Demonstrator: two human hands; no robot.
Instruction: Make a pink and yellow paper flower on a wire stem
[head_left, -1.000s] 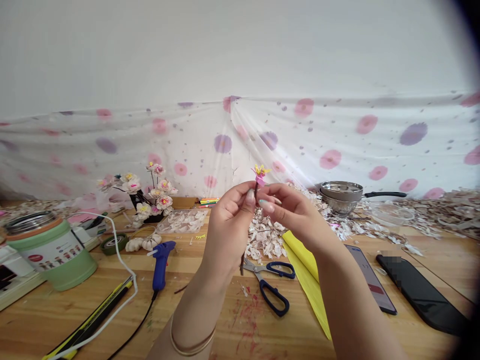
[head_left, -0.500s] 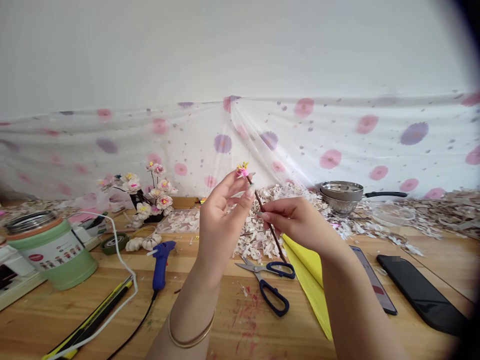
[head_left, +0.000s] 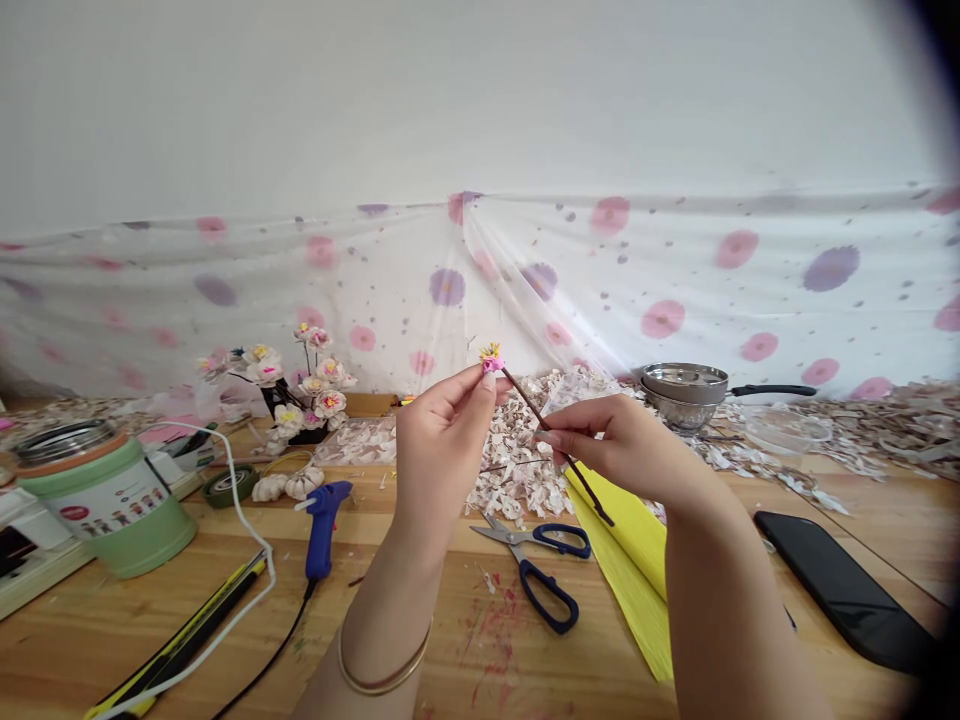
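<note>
A thin brown twig [head_left: 523, 394] slants down to the right between my hands, carrying a small pink flower centre with yellow tips [head_left: 491, 358] at its upper end. My left hand [head_left: 439, 440] pinches that pink base between thumb and fingers. Lower on the twig, my right hand [head_left: 615, 440] is closed in a pinch around its middle. The twig's free end hangs over a sheet of yellow paper [head_left: 634, 600]. Below the hands lie open scissors [head_left: 514, 538] with dark blue handles.
To the left are a blue glue gun [head_left: 321, 530], a black-and-yellow cutter [head_left: 187, 625], a green jar [head_left: 112, 510] and a vase of paper flowers [head_left: 296, 385]. Pale shavings [head_left: 517, 480] spread behind. Metal strainers [head_left: 684, 385] and a black phone [head_left: 840, 590] are at the right.
The flower end has come slightly down and right, and my left fingers have closed in on its pink base. My right hand has shifted right, tilting the twig flatter.
</note>
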